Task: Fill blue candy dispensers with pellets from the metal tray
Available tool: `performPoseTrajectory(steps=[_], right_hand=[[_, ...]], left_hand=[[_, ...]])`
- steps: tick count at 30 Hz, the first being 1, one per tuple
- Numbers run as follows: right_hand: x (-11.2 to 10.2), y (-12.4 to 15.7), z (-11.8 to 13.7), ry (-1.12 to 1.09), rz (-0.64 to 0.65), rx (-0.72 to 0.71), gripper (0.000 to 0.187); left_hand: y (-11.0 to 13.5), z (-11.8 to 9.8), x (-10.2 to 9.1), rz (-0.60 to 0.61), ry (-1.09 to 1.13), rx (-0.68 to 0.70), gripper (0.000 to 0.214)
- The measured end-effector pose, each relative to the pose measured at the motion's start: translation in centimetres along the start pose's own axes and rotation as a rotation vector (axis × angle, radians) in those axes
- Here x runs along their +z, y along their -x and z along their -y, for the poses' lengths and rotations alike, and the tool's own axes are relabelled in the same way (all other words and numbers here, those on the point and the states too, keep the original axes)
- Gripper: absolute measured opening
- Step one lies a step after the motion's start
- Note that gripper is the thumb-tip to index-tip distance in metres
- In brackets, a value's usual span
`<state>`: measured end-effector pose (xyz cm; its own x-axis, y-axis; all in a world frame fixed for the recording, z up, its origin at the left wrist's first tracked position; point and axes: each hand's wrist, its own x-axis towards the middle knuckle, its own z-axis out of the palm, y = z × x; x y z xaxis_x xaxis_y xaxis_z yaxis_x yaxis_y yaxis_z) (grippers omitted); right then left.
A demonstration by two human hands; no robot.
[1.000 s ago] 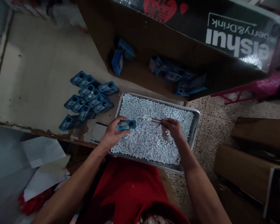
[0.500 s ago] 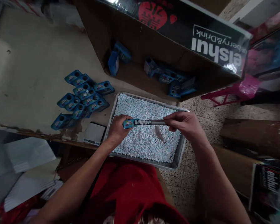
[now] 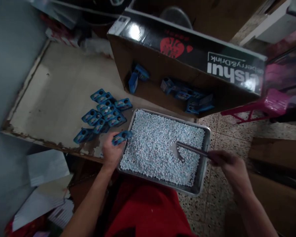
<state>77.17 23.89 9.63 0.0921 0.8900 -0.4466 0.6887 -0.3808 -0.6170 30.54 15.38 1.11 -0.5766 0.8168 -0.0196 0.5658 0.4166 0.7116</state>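
Note:
My left hand [image 3: 111,152] grips a small blue box [image 3: 120,137] by the tray's left edge; the box has a dark round opening on top. In my right hand [image 3: 230,167] is the end of a narrow metal scoop [image 3: 192,149]. The scoop reaches left over the metal tray [image 3: 203,171], its tip by a bare patch among the pellets. Small round white and pale-blue pellets [image 3: 148,148] fill most of the tray. Left of it, several similar blue boxes [image 3: 111,116] stand grouped on the worn table [image 3: 64,95].
A large carton [image 3: 199,59] lies open toward me beyond the tray, with several blue boxes [image 3: 184,94] inside. A pink stool [image 3: 271,104] and brown cartons [image 3: 276,154] are on the right. Papers [image 3: 48,168] lie below the table's left front edge.
The scoop has left the blue box's opening and moved right and down to the pellets. My left hand has drawn the box left to the tray's edge. The view has shifted.

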Motion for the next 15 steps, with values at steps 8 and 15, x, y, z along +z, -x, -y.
performPoseTrajectory(steps=[8, 15], right_hand=[[9.7, 1.6, -12.0, -0.274, 0.002, 0.205, 0.033], [26.2, -1.3, -1.7, -0.555, -0.039, 0.120, 0.027]], left_hand=[[-3.2, 4.4, -0.1, -0.232, -0.217, 0.083, 0.054], [-15.4, -7.5, 2.6, -0.023, -0.359, 0.472, 0.032]])
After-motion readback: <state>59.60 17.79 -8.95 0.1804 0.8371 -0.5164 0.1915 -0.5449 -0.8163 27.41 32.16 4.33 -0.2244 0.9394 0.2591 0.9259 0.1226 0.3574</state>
